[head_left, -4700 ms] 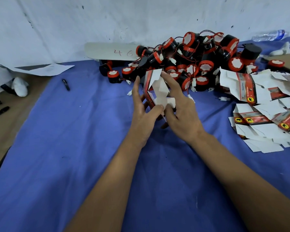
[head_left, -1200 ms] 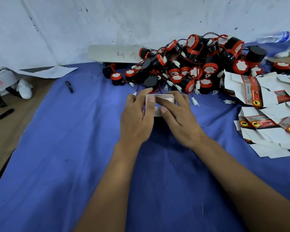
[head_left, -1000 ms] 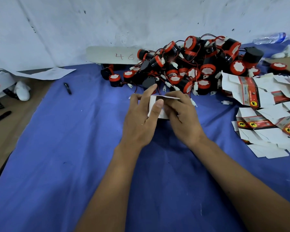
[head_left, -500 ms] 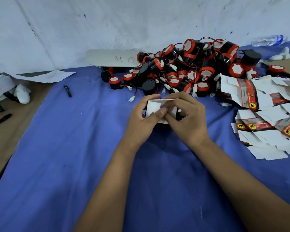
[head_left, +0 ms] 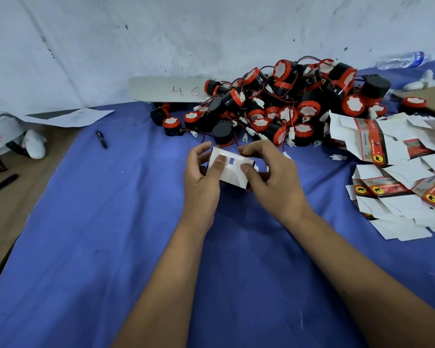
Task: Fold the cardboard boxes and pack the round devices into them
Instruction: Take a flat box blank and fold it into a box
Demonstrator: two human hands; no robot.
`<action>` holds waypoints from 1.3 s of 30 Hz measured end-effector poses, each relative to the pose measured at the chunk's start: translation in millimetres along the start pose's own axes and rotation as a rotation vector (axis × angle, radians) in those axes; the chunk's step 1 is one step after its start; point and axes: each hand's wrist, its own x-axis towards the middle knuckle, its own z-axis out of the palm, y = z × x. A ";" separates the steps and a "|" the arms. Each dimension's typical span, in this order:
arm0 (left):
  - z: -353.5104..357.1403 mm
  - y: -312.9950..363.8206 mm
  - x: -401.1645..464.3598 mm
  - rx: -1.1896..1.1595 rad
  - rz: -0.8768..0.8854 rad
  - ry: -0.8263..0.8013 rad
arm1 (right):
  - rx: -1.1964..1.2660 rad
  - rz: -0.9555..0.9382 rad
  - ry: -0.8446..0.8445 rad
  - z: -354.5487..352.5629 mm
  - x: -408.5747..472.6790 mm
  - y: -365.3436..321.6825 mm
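Note:
A small white cardboard box (head_left: 230, 168) is held between both hands above the blue cloth (head_left: 111, 234), its white flaps facing me. My left hand (head_left: 202, 179) grips its left side, thumb pressed on the flap. My right hand (head_left: 271, 177) grips its right side, thumb on the flap and fingers curled over the top edge. Behind them lies a heap of round black-and-red devices (head_left: 281, 104) with thin wires and white plugs. A pile of flat unfolded boxes (head_left: 399, 172), white with red and black print, lies at the right.
A black pen (head_left: 101, 139) lies on the cloth at the left. A grey board marked 46 (head_left: 168, 90) leans against the white wall. A plastic bottle (head_left: 402, 60) lies far right. Paper and a white object (head_left: 34, 146) sit on the brown surface at the left.
The box has gone from an open, unfolded shape to a closed block held low over the cloth. Both thumbs now press on its end flaps.

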 end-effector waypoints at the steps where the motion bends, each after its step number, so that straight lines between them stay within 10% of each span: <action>1: 1.2 0.5 -1.0 -0.002 0.027 0.007 | 0.012 0.033 0.012 0.8 0.3 1.2; 20: -2.6 -3.0 1.1 0.519 0.470 -0.227 | 0.696 0.341 -0.115 -2.2 1.5 -6.5; 39: -2.3 9.8 -5.9 0.719 0.583 -0.178 | 0.567 0.474 -0.058 -8.9 3.1 -4.4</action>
